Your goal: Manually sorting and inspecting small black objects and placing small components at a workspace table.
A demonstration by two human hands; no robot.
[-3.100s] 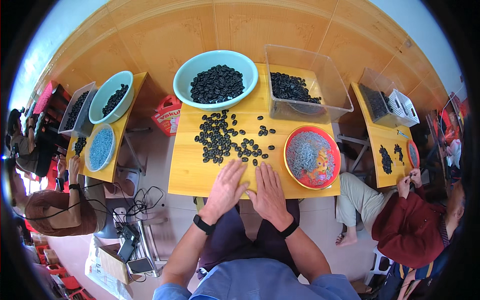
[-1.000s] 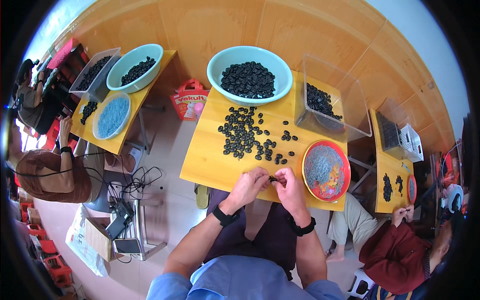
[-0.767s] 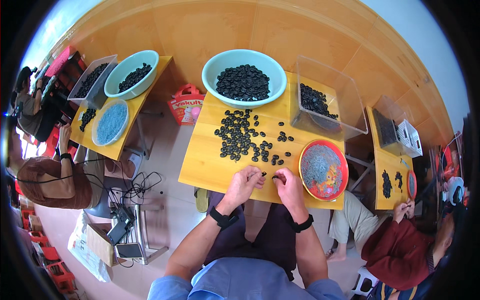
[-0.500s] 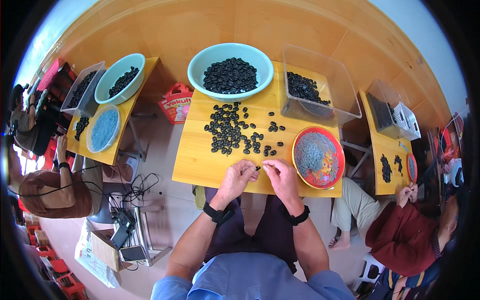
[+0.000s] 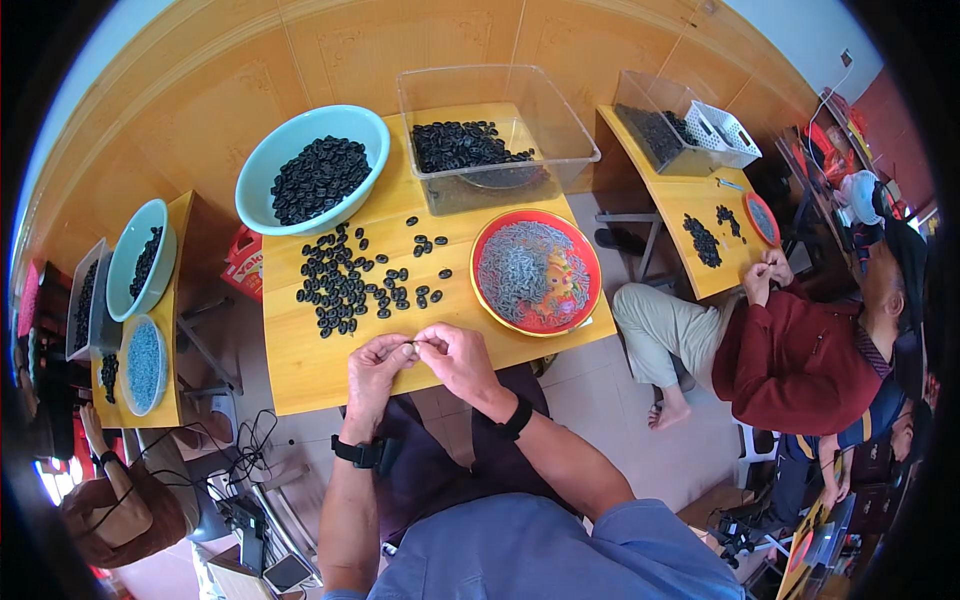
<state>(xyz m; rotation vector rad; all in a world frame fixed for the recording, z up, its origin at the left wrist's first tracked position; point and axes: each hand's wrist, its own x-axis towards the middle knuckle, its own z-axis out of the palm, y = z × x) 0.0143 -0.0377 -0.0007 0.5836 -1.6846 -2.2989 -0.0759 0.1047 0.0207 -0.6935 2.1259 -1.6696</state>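
Note:
My left hand (image 5: 376, 370) and my right hand (image 5: 455, 364) meet at the near edge of the yellow table (image 5: 300, 386), fingertips pinched together. A small black oval piece, mostly covered by the fingers, is in the left fingertips. The right thumb and forefinger press against the same spot; whatever they hold is too small to name. Beyond the hands lie many loose black oval pieces (image 5: 335, 277) with light marks. To the right of them stands a red bowl (image 5: 590, 262) with a yellow rim, holding a heap of tiny grey pieces (image 5: 512, 268).
At the back stand a light blue basin (image 5: 374, 185) and a clear plastic bin (image 5: 548, 172), both with black pieces. Another person (image 5: 800, 350) works at a table on the right. On the left, a second person sits by a table with a white-rimmed bowl (image 5: 143, 366) of bluish pieces.
The view has swung to the right, so the table sits further left. My right fingertips have come in against the left ones, covering most of the black piece.

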